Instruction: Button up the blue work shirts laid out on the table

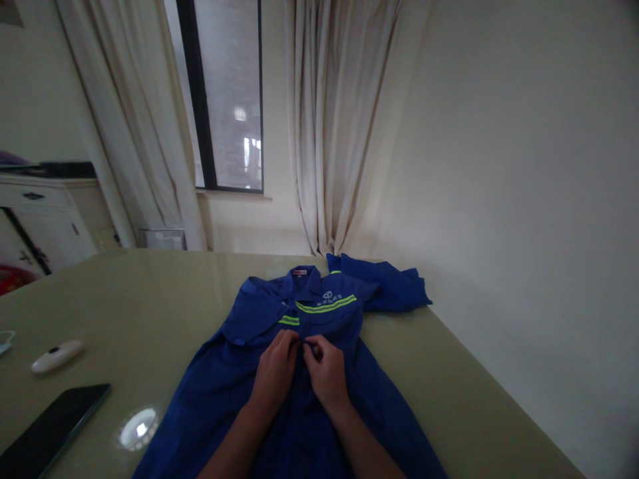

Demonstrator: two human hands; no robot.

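Note:
A blue work uniform (324,319) lies front side up on the table, its collar at the far end. Yellow-green stripes cross its chest, and a pale logo with small lettering sits above the stripe on the right. Both hands meet at the middle of its front, just below the stripes. Fingers bent, my left hand (278,362) pinches the cloth at the front opening. My right hand (325,369) grips the same edge from the other side with thumb and forefinger. Whatever small part lies between the fingertips is hidden. The lower end of the uniform runs out of view beneath my forearms.
On the left of the glossy greenish table (164,293) lie a dark phone (54,426) and a small white oval device (57,356). A wall (524,199) borders the right side. Curtains (329,120), a window (229,100) and a white cabinet (54,213) stand beyond.

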